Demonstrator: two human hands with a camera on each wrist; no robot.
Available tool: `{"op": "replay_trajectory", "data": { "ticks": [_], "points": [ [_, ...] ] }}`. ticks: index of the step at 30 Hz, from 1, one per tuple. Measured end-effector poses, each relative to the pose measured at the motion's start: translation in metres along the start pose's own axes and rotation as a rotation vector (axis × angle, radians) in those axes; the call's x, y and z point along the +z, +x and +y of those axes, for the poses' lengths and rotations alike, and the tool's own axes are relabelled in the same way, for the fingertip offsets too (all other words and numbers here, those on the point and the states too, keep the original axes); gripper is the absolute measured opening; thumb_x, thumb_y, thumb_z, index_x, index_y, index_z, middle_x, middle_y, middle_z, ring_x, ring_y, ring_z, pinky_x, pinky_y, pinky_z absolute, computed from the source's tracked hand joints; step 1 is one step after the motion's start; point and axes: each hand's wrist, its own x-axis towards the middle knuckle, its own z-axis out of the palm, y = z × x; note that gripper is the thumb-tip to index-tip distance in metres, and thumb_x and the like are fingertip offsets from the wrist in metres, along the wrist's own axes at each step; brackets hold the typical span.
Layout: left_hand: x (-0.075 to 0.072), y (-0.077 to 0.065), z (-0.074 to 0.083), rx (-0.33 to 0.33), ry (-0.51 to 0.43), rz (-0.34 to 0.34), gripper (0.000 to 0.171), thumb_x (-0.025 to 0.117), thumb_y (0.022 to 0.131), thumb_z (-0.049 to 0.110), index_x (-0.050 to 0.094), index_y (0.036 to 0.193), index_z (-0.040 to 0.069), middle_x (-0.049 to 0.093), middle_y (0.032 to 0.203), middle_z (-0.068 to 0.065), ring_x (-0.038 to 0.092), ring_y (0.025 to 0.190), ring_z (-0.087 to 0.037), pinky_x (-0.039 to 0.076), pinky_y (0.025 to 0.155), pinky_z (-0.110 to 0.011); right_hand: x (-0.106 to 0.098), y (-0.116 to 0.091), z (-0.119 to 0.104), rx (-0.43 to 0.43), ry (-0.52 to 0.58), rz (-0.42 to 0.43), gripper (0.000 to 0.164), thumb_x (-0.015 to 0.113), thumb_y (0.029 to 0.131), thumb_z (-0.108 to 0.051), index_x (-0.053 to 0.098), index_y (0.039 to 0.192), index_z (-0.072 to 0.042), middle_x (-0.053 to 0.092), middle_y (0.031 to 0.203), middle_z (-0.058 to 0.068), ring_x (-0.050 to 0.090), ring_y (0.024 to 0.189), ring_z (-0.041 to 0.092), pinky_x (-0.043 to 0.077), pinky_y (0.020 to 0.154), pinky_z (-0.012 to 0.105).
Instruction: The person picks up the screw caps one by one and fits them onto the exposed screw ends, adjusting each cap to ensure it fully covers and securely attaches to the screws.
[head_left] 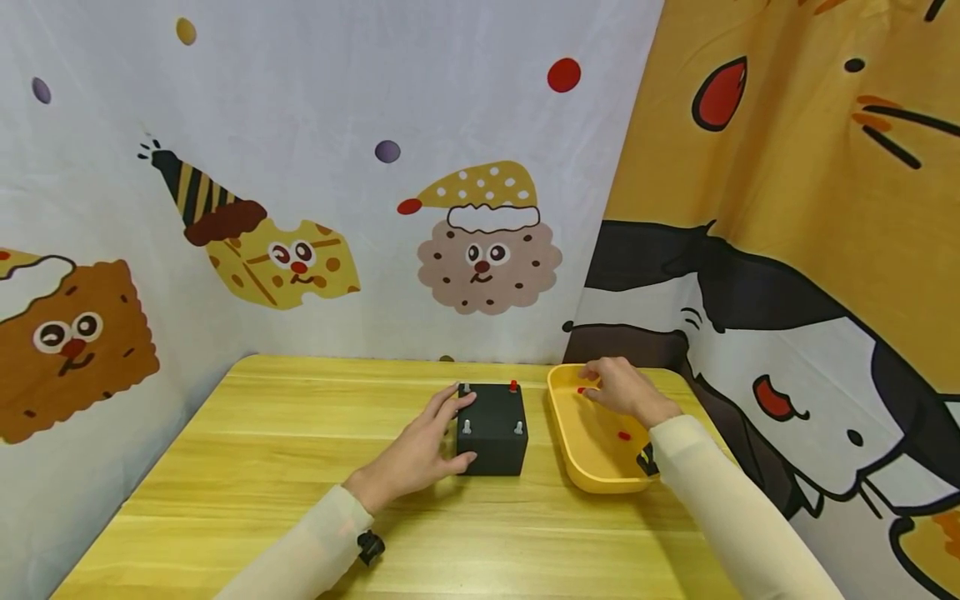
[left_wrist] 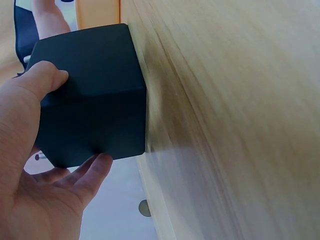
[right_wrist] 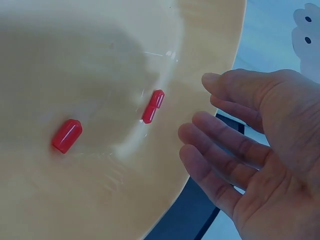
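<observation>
A black box (head_left: 491,429) stands on the table with metal posts on its top. Three posts show bare metal, and a red cap (head_left: 513,386) covers the far right one. My left hand (head_left: 420,450) holds the box from its left side, thumb against the front face and fingers at the left and top edges. Over the far end of a yellow tray (head_left: 577,477), my right hand (head_left: 622,387) hovers with fingers loosely bent and nothing between them in the right wrist view. Small red caps lie in the tray: one alone (right_wrist: 67,136) and a touching pair (right_wrist: 153,106).
The wooden table (head_left: 285,467) runs up to a printed cloth backdrop (head_left: 360,75) behind and at the right. The tray sits right of the box, a narrow gap between them. Each wrist wears a small black camera (head_left: 370,547).
</observation>
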Motion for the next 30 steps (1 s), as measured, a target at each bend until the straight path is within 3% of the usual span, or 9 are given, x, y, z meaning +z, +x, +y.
{"op": "replay_trajectory", "data": {
  "ticks": [17,30],
  "points": [
    [0.0,0.0,0.0,0.011,-0.002,0.002,0.095,0.087,0.108,0.036,0.033,0.184,0.021,0.022,0.193,-0.02,0.069,0.149,-0.042,0.065,0.118,-0.055,0.003,0.007,-0.001,0.033,0.005,-0.063,0.032,0.088,0.106,-0.016,0.084,0.135,-0.003,0.084,0.133,0.021,0.079,0.122,0.039,0.066,0.113,0.06],
    [0.002,0.001,-0.002,0.015,-0.001,0.011,0.095,0.088,0.107,0.036,0.034,0.184,0.021,0.023,0.193,-0.019,0.07,0.149,-0.04,0.065,0.117,-0.053,0.011,0.013,0.001,0.035,-0.007,-0.063,0.029,0.088,0.104,-0.015,0.085,0.131,-0.004,0.085,0.13,0.018,0.079,0.116,0.034,0.066,0.112,0.06]
  ]
}}
